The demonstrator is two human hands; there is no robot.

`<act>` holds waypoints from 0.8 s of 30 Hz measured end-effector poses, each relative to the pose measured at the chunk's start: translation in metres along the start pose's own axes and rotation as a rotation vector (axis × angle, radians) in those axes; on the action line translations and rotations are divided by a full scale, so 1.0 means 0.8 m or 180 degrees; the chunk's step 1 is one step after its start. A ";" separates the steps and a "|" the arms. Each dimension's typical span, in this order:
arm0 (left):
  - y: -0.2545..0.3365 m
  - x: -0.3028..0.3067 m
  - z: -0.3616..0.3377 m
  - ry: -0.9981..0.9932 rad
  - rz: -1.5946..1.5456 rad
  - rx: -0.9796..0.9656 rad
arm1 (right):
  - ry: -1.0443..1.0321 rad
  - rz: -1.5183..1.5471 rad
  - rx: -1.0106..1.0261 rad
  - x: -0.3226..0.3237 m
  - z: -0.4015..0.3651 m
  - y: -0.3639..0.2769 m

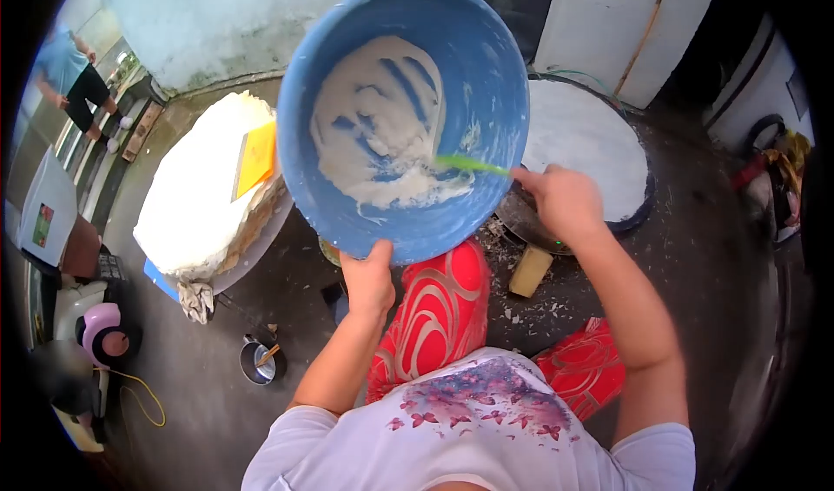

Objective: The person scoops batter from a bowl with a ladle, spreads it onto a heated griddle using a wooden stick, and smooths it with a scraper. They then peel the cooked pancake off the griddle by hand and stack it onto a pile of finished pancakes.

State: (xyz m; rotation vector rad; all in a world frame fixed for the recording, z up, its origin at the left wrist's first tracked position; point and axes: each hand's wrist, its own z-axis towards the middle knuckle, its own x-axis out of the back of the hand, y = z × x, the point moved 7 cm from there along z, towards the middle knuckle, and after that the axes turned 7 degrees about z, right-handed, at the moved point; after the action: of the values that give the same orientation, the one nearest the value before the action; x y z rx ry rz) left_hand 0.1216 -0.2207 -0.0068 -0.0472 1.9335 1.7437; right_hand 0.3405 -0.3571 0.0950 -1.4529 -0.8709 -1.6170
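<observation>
My left hand (pixel 368 284) grips the near rim of a large blue plastic basin (pixel 295 117), which is tilted toward me. Thick white batter (pixel 378 117) is smeared over the bottom and one side of it. In my right hand (pixel 563 202) is the handle of a bright green utensil (pixel 469 164); its far end dips into the batter, so whether it is a spoon or a spatula is hidden. Behind my right hand lies a wide round surface (pixel 582 139) covered in white, partly hidden by the basin.
On the left stands a tall pile of white sheets (pixel 200 178) with an orange flat piece (pixel 255 161) on it. A small pot (pixel 258 361) sits on the floor. Near my knees is a yellowish block (pixel 531 271) among scattered flakes. Another person (pixel 74 78) stands far left.
</observation>
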 end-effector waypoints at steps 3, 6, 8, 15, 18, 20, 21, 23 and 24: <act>-0.001 -0.002 -0.013 0.0008 0.0027 0.0010 | 0.0850 -0.0186 -0.0580 0.053 -0.004 0.023; 0.008 -0.017 -0.036 -0.0084 0.0496 -0.0253 | 0.0520 0.0041 -0.0779 0.005 -0.030 0.048; -0.005 -0.017 -0.047 -0.0114 0.0556 0.0018 | 0.0067 0.0748 -0.0490 -0.049 -0.072 0.029; 0.004 -0.026 -0.063 -0.0342 0.0915 -0.0523 | 0.1472 0.2209 -0.1027 -0.031 -0.091 0.064; -0.005 -0.021 -0.057 -0.0467 0.1232 -0.0467 | 0.1538 0.3774 -0.1525 -0.063 -0.068 0.087; -0.008 -0.026 -0.044 -0.1091 0.1001 -0.0281 | 0.1858 0.4033 -0.1045 -0.033 -0.050 0.080; -0.005 -0.025 -0.041 -0.1092 0.1020 -0.0286 | 0.1858 0.3649 -0.0812 -0.012 -0.038 0.079; -0.001 -0.033 -0.037 -0.1354 0.1185 -0.0288 | 0.1912 0.3114 -0.0310 0.038 -0.024 0.066; 0.003 -0.035 -0.037 -0.1350 0.1204 -0.0297 | 0.1936 0.2539 0.0178 0.066 -0.022 0.049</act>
State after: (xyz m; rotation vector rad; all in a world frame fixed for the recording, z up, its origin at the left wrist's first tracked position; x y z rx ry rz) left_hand 0.1342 -0.2569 0.0078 0.6415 1.6180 1.8877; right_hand 0.3653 -0.3960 0.1454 -0.9714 0.0326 -1.2610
